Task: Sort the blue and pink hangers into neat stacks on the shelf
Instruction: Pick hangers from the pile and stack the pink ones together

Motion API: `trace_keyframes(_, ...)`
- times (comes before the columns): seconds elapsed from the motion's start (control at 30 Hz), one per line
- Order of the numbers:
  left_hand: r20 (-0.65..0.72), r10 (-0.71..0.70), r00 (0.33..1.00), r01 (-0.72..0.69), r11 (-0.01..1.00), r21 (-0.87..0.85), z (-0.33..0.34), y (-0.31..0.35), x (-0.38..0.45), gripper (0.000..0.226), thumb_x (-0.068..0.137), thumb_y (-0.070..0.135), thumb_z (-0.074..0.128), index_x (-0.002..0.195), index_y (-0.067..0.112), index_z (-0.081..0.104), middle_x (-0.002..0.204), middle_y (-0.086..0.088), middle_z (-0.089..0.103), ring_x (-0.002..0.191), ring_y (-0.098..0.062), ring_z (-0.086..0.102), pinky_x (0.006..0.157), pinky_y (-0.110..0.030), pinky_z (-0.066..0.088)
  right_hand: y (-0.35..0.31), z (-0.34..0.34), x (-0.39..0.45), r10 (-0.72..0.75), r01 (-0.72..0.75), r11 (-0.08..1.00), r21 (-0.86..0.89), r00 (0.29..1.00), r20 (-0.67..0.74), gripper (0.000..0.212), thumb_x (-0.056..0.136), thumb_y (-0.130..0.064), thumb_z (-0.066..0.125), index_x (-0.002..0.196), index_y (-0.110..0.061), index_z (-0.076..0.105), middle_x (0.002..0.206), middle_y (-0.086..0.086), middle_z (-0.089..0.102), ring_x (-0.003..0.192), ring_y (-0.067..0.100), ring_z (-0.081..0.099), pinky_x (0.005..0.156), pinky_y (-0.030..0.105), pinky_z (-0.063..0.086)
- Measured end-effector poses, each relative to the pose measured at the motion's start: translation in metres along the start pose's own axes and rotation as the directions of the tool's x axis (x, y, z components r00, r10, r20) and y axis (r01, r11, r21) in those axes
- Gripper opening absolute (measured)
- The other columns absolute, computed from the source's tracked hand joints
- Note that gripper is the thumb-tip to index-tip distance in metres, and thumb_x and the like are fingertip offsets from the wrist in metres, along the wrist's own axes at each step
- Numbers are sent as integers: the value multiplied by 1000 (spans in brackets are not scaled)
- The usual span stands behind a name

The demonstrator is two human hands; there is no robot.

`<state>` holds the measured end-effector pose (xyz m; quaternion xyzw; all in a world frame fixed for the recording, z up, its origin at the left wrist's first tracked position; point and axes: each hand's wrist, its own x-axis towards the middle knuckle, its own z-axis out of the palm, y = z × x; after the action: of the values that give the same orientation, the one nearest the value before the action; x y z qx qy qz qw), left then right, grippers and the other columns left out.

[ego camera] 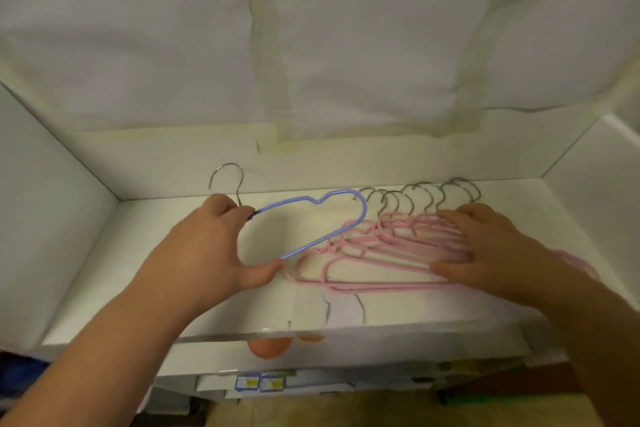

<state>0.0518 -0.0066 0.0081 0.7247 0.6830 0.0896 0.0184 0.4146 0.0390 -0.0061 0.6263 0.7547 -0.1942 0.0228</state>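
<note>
A blue hanger (313, 202) with a metal hook is lifted over the left-middle of the white shelf (145, 253). My left hand (211, 246) grips it near the hook, thumb under its lower bar. The hanger's right end overlaps a pile of several pink hangers (374, 253) lying flat on the shelf's right half, their metal hooks pointing to the back wall. My right hand (491, 246) rests flat on that pink pile with fingers spread and straight.
The shelf is boxed in by white side walls (52, 211) and a back wall covered with taped white sheeting (346, 45). Below the shelf's front edge lie boxes with small labels (259, 383) and a cardboard surface.
</note>
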Motion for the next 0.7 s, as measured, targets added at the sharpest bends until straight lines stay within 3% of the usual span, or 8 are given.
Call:
trace_keyframes(0.1,-12,54,998,-54,998,-43,10,41,5,80,58,80,54,117,26,62,100,6,53,89,-17,60,77,-35,53,27,-3,6,-6,8,999,-38,999,46,97,71,-73,63,150,-37,19,154,-2,16,139,22,21,114,37,25)
trace_keyframes(0.27,-19,78,997,-79,995,-69,16,100,6,82,58,77,52,121,25,59,106,5,51,96,-18,58,82,-35,52,44,-9,17,-110,111,994,-17,992,59,103,65,-74,68,149,-30,28,143,-2,26,132,19,33,109,36,32)
trace_keyframes(0.43,-34,45,998,-47,998,-45,14,138,-5,85,58,79,49,122,25,57,109,5,49,99,-17,56,85,-33,51,62,-9,19,-98,99,995,-19,992,76,104,57,-77,71,143,-30,34,130,5,29,124,25,34,104,39,37)
trace_keyframes(0.57,-95,29,995,-32,999,-25,15,157,-17,82,60,78,53,120,22,60,106,5,51,97,-18,56,80,-36,53,67,-11,15,-193,193,981,-16,981,-1,86,54,-77,71,126,-33,52,115,-1,46,112,20,46,90,35,44)
trace_keyframes(0.7,-157,20,987,-23,999,-22,8,168,-38,80,61,77,55,120,22,61,105,6,51,92,-15,57,73,-31,52,66,-11,5,-237,238,971,-4,969,-69,71,53,-73,72,109,-32,58,103,-8,46,101,14,46,84,33,46)
